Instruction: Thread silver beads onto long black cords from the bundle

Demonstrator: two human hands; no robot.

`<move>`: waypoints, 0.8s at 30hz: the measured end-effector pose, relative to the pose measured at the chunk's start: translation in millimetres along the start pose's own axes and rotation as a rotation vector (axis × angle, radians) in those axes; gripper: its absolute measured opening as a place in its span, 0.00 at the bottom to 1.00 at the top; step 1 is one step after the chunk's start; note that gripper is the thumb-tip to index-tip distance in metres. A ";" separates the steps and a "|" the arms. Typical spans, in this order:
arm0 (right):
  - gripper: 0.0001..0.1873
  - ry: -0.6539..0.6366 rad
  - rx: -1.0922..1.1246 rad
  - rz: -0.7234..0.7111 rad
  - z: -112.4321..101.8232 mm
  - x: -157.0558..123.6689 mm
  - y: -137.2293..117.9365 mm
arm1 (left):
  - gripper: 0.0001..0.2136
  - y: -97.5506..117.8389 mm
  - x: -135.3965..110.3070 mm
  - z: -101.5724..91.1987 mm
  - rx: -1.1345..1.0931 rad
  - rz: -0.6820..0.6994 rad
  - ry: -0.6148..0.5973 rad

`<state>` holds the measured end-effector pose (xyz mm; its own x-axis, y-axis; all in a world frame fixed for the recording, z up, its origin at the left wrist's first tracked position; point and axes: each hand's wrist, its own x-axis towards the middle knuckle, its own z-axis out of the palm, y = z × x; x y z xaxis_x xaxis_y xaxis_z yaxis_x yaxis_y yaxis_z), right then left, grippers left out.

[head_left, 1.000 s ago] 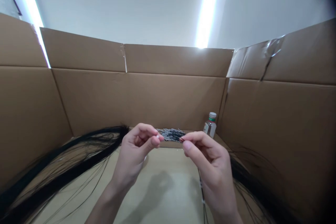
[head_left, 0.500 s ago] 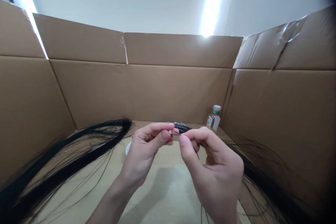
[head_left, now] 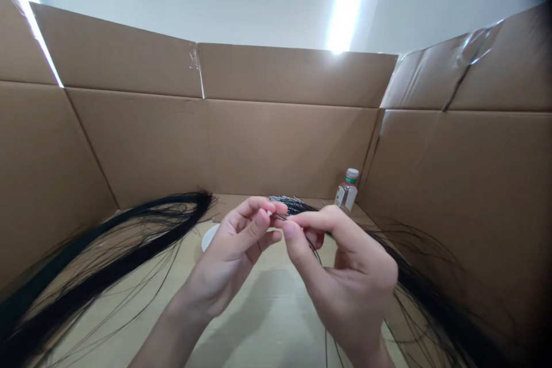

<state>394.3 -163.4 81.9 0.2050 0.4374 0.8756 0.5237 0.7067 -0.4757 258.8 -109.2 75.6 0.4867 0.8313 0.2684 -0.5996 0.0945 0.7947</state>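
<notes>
My left hand [head_left: 241,250] and my right hand [head_left: 345,276] meet at the fingertips in the middle of the view, both pinched on a thin black strand [head_left: 278,217] with a tiny pale piece at its tip. The strand runs down past my right hand. Behind the fingers lies a small pile of black strands with silvery tips [head_left: 293,204]. A long bundle of black strands [head_left: 99,259] sweeps along the left, another black bundle [head_left: 431,293] along the right.
Tall cardboard walls [head_left: 284,138] enclose the light wooden table [head_left: 263,322] on three sides. A small clear bottle with a white cap [head_left: 347,190] stands in the back right corner. A white round thing [head_left: 210,236] lies behind my left hand.
Both hands have come closer together and nearer the camera; the fingertips now touch around the strand. The view has tilted slightly, and the white round thing has come into sight.
</notes>
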 end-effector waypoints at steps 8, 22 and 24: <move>0.07 -0.008 -0.035 -0.007 -0.3 0.2 -0.9 | 0.05 0.1 -0.4 1.1 -0.118 -0.064 -0.136; 0.05 0.057 0.029 -0.056 11.7 -4.3 0.2 | 0.04 -12.0 -4.8 16.2 -0.669 -0.229 -0.171; 0.05 0.074 0.021 -0.062 12.7 -5.6 0.9 | 0.04 -12.0 -5.3 17.9 -0.694 -0.240 -0.170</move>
<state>383.1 -158.2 75.5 0.2338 0.3502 0.9070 0.5203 0.7430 -0.4210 274.9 -124.5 74.4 0.7118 0.6539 0.2565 -0.7003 0.6325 0.3311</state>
